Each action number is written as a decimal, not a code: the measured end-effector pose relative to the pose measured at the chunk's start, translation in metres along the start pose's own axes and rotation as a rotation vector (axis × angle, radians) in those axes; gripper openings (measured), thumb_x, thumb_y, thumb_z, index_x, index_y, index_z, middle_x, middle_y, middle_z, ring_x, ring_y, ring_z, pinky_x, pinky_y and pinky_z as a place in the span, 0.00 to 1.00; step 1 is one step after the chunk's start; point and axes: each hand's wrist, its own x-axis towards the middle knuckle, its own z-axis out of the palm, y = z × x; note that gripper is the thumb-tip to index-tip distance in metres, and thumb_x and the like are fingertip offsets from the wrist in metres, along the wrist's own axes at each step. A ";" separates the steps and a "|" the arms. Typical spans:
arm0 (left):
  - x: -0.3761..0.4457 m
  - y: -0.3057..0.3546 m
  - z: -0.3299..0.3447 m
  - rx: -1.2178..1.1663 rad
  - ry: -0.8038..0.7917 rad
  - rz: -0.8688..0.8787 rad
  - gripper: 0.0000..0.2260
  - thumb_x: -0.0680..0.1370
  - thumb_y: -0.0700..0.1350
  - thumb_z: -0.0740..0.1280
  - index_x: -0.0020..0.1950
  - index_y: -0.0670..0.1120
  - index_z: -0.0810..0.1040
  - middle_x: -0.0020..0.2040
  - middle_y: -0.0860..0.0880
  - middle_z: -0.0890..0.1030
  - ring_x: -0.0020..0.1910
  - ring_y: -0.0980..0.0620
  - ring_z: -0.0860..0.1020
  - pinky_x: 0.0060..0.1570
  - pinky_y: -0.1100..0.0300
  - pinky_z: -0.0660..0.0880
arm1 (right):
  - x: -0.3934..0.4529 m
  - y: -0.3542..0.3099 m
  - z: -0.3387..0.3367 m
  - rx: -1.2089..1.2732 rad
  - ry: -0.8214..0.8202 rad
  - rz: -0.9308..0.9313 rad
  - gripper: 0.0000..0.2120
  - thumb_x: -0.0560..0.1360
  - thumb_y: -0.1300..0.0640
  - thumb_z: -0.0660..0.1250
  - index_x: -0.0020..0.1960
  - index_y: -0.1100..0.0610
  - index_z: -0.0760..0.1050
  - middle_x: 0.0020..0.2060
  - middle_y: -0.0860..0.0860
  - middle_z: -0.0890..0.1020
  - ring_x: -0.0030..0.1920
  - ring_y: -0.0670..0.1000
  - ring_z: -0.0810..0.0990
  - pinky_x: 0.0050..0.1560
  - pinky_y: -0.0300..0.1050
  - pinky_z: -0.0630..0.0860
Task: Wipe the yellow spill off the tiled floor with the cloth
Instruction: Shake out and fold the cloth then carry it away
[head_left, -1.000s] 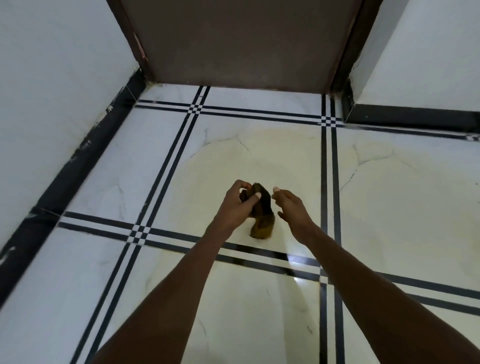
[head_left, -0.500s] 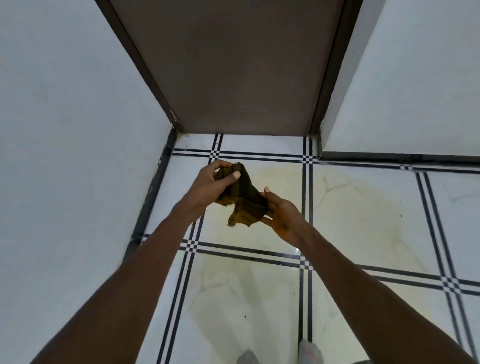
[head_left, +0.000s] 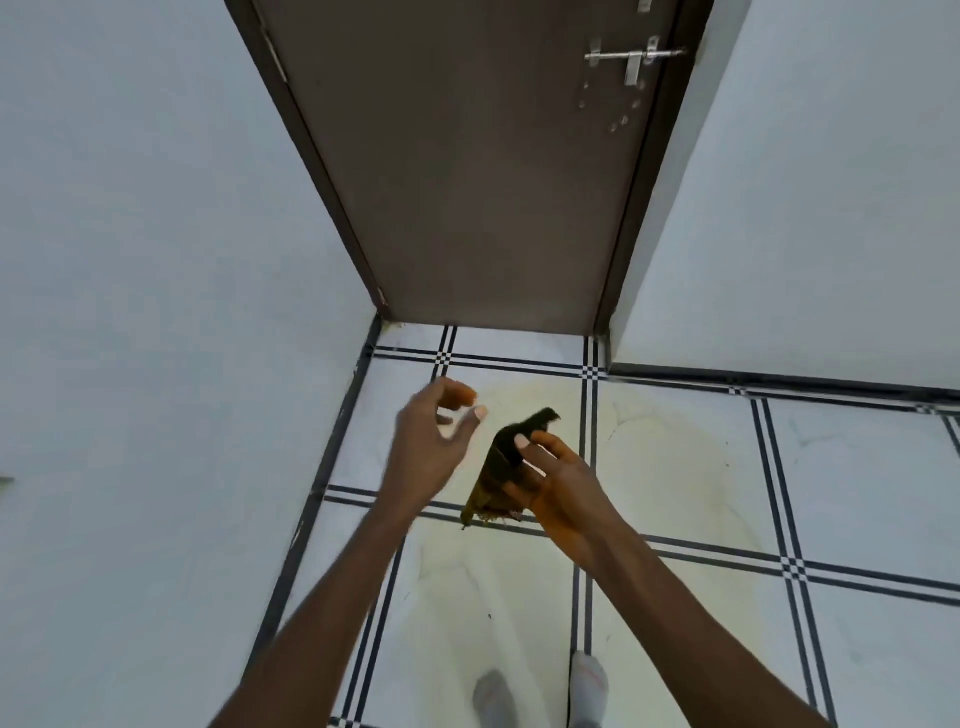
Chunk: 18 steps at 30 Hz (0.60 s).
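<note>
I see the cloth (head_left: 501, 470) as a dark brown, crumpled strip with a yellow-stained, frayed lower end, held up in the air over the floor (head_left: 857, 519), and the spill (head_left: 670, 462) as a pale yellow film spread on the white tiles beneath and to the right of the fingers; I can read no writing or label anywhere. My right hand (head_left: 558, 488) holds the cloth, thumb pressed on its upper part and fingers curled behind it, while my left hand (head_left: 431, 447) is just left of the cloth, apart from it, its fingers spread and loosely bent, holding nothing.
</note>
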 end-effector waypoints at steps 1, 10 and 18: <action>-0.016 0.000 0.006 0.011 -0.040 0.016 0.09 0.79 0.51 0.72 0.57 0.51 0.79 0.54 0.56 0.82 0.54 0.57 0.81 0.52 0.66 0.80 | -0.006 0.005 0.002 0.004 0.017 -0.003 0.16 0.81 0.61 0.69 0.68 0.60 0.75 0.61 0.60 0.86 0.61 0.60 0.86 0.57 0.55 0.84; -0.066 -0.014 0.028 -0.013 -0.134 0.005 0.11 0.77 0.50 0.76 0.56 0.49 0.81 0.53 0.54 0.81 0.53 0.58 0.81 0.50 0.66 0.80 | -0.034 0.029 -0.005 -0.025 0.126 0.022 0.15 0.81 0.60 0.70 0.67 0.61 0.78 0.60 0.59 0.86 0.59 0.58 0.87 0.60 0.56 0.84; -0.061 -0.011 0.030 0.113 -0.095 0.032 0.12 0.77 0.47 0.75 0.58 0.45 0.82 0.54 0.50 0.83 0.51 0.55 0.81 0.50 0.69 0.76 | -0.034 0.025 0.000 -0.062 0.114 -0.010 0.12 0.82 0.59 0.69 0.65 0.59 0.80 0.60 0.57 0.87 0.58 0.57 0.87 0.61 0.53 0.84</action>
